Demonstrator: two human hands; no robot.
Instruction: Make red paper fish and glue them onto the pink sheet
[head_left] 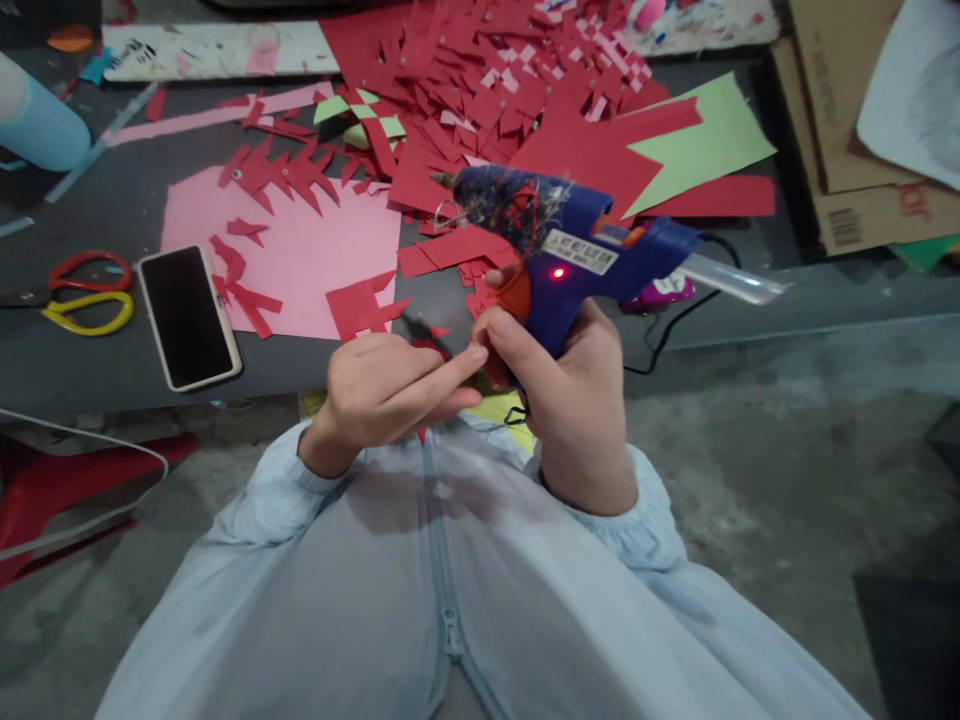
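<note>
My right hand (574,395) is wrapped round the handle of a blue hot glue gun (570,245). Its red light is on, its nozzle points left, and a clear glue stick (731,277) juts from its back. Dried glue and red scraps coat the gun's barrel. My left hand (386,390) is closed just left of the gun's handle, with its forefinger stretched toward my right thumb. It pinches a small red paper piece (427,345) with a dark tip. Both hands hover over my lap, at the near edge of the dark table (90,365).
A phone (187,315) lies face up left of a pink sheet (300,255). Scissors with red and yellow handles (86,290) lie at the far left. Several red paper cut-outs (495,90) and a green sheet (712,135) cover the far table. Cardboard (832,120) lies at right.
</note>
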